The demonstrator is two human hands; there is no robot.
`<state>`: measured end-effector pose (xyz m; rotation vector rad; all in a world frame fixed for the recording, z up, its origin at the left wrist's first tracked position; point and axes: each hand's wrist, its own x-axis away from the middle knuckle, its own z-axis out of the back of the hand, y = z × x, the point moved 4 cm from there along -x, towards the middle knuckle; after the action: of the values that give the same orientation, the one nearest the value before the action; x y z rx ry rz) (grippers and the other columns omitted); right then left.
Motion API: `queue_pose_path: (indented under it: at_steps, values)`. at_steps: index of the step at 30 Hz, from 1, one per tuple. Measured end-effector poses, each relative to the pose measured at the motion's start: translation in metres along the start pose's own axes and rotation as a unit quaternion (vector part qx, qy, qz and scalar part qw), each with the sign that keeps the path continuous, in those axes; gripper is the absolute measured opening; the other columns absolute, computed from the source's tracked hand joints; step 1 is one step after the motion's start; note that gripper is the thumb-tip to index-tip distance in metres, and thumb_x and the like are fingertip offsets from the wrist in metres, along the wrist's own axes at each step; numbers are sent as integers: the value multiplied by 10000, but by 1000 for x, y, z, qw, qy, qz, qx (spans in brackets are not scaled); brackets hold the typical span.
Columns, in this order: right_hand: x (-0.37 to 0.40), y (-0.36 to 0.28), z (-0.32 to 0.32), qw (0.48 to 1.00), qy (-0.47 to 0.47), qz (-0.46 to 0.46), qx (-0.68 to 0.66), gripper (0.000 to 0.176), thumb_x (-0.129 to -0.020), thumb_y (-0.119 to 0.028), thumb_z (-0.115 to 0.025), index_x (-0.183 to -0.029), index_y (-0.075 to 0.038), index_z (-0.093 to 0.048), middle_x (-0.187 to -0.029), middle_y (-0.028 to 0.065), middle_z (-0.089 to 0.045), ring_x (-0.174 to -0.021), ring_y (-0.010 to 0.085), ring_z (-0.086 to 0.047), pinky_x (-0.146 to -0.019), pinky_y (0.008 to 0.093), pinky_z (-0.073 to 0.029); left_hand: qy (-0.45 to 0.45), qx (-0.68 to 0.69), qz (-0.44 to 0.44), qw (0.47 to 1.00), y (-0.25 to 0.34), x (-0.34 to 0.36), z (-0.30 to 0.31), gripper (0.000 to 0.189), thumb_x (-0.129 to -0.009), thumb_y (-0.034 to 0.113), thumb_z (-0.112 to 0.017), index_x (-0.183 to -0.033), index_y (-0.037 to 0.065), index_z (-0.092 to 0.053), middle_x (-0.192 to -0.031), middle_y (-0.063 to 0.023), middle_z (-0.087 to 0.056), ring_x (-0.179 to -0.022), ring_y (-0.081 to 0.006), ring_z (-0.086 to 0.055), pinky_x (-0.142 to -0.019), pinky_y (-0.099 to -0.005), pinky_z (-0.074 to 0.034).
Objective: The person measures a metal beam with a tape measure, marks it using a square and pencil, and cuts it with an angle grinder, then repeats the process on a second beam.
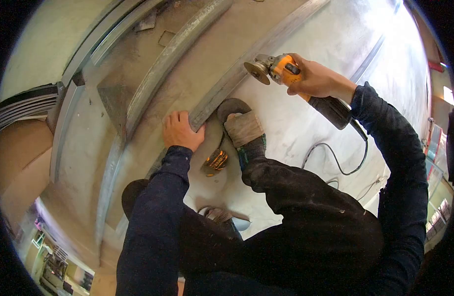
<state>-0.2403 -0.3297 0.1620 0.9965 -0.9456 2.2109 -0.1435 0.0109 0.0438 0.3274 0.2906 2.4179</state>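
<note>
My right hand (316,79) is wrapped round the yellow and black body of an angle grinder (291,69). The grinder's round disc (257,73) points left, just over the edge of a long grey metal bar (222,90). Its black cable (362,153) trails down to the floor. My left hand (183,130) grips the same bar lower down, fingers over its far side and thumb on the near side. Close by my left hand, a black object with orange lettering (215,162) lies on the floor.
A sandalled foot (244,130) stands against the bar, and another foot (219,215) is farther back. More metal bars (165,61) run parallel on the left, with a triangular plate (113,106) between them. Dust covers the pale floor (281,128).
</note>
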Motion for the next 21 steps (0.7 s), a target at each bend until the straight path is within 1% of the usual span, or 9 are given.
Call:
queue_pose_path:
  at_steps: [3,5,7,11,14,17,18,20,21]
  values:
    - [0,5,-1,1000,3,-1,20,807,-762,-240,-778,-1442,-66,-379,-1052,191,-672,-906,316,-661,-817,386,-542,-10,-9,2,1000,2,1,-2,560,-663,372,-835,-1069,88,-574,-1087,-120,-570,-1046,-345,-546,-882,-466,-458]
    - [-3,8,-3,1000,2,2,28,815,-762,-244,-780,-1447,-70,-375,-1056,194,-672,-908,323,-663,-818,390,-543,14,-6,-12,1000,1,1,-5,565,-656,356,-839,-1076,86,-574,-1090,-120,-571,-1043,-341,-554,-875,-469,-463]
    - [-4,9,-4,1000,2,7,22,821,-764,-252,-780,-1447,-63,-365,-1051,195,-672,-903,332,-664,-826,391,-547,12,3,-14,1000,0,1,-8,566,-654,347,-839,-1079,84,-574,-1092,-120,-571,-1040,-342,-556,-873,-470,-465]
    - [-2,5,-2,1000,-6,10,19,810,-771,-258,-779,-1437,-57,-364,-1038,193,-670,-890,328,-667,-816,386,-556,9,15,-19,1000,-1,1,-9,572,-650,323,-841,-1094,78,-577,-1098,-122,-570,-1038,-342,-560,-870,-469,-469]
    - [0,2,-1,999,-18,-15,24,793,-784,-265,-776,-1429,-58,-363,-1032,193,-670,-869,320,-670,-797,383,-565,15,19,-27,999,-2,1,-12,580,-651,322,-841,-1105,75,-577,-1101,-123,-570,-1037,-342,-562,-867,-469,-472]
    - [-2,6,-5,999,-22,-16,25,788,-792,-269,-777,-1430,-64,-362,-1040,196,-671,-857,313,-674,-786,378,-571,10,17,-25,999,-1,2,-10,587,-651,317,-842,-1115,74,-578,-1102,-125,-570,-1039,-344,-562,-871,-470,-475]
    - [-4,9,-6,1000,-12,3,27,791,-792,-269,-778,-1432,-63,-361,-1046,198,-671,-861,313,-673,-794,380,-570,8,18,-25,999,-2,2,-11,587,-651,317,-842,-1115,74,-578,-1102,-125,-570,-1039,-344,-562,-871,-470,-475]
    - [-5,12,-6,999,-4,19,31,794,-791,-269,-778,-1434,-62,-360,-1052,199,-671,-866,314,-673,-802,383,-568,-29,41,4,999,-3,4,-16,591,-661,313,-833,-1129,54,-582,-1155,-172,-570,-1086,-397,-548,-892,-512,-472]
    - [-6,12,-6,999,-1,17,38,799,-788,-268,-780,-1435,-61,-360,-1055,203,-670,-870,319,-672,-809,386,-566,-29,43,4,999,-2,5,-16,591,-661,313,-833,-1129,54,-582,-1155,-172,-570,-1086,-397,-548,-892,-512,-472]
